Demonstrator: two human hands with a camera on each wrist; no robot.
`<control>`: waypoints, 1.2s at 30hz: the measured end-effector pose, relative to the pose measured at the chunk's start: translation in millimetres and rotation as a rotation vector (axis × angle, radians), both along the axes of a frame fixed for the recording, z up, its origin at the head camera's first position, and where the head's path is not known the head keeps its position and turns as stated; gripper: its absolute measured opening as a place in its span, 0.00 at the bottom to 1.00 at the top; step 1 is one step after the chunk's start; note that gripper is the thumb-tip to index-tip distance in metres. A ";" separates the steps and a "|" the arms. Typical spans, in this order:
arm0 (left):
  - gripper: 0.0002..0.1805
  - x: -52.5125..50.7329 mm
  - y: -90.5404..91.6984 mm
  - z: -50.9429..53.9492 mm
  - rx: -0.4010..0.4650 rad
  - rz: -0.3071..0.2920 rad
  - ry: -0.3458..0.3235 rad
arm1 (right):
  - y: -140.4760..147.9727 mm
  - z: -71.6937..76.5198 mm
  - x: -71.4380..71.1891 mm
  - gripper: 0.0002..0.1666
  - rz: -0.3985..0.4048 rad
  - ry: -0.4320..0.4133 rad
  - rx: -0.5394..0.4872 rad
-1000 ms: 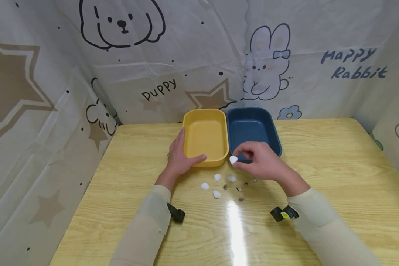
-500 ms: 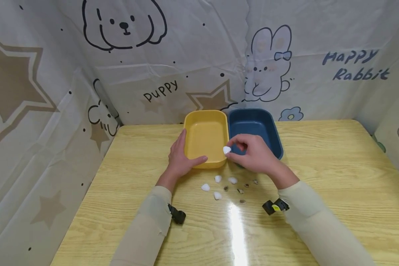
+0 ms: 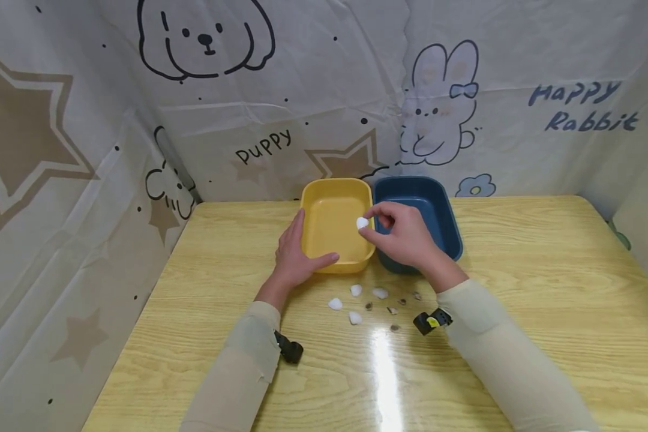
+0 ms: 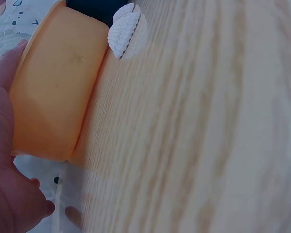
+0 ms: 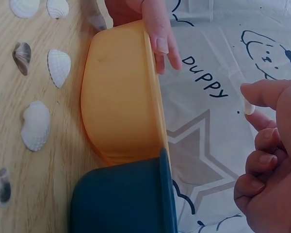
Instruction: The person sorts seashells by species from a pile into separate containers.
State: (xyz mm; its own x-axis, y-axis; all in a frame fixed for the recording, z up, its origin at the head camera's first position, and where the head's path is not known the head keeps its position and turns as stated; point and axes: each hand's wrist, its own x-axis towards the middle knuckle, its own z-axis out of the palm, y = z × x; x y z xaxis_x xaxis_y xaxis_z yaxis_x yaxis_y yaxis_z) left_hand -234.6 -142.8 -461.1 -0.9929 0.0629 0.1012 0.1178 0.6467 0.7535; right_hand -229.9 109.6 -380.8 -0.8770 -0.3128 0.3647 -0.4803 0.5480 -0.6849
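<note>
A white seashell (image 3: 362, 222) is pinched between the thumb and index finger of my right hand (image 3: 407, 236), above the right rim of the yellow bin (image 3: 340, 266). In the right wrist view only a sliver of that shell (image 5: 249, 107) shows. My left hand (image 3: 296, 252) rests along the yellow bin's left side, its thumb over the near rim and its fingers fairly straight. Several white ribbed shells (image 3: 355, 318) and small dark shells (image 3: 392, 311) lie on the table in front of the bins.
A dark blue bin (image 3: 448, 219) stands right beside the yellow one, partly behind my right hand. Both sit at the back of the wooden table (image 3: 518, 270), near a printed cloth (image 3: 248, 96). Light glares off the tabletop in front of the shells.
My right hand has moved left and away from me with the white shell, from the blue bin's near edge to over the yellow bin's right rim. The left hand has stayed put.
</note>
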 end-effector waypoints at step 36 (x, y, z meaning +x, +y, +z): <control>0.69 1.5 0.8 0.7 -0.010 0.013 -0.004 | -30.6 -42.6 -51.9 0.17 -0.262 -0.152 -0.161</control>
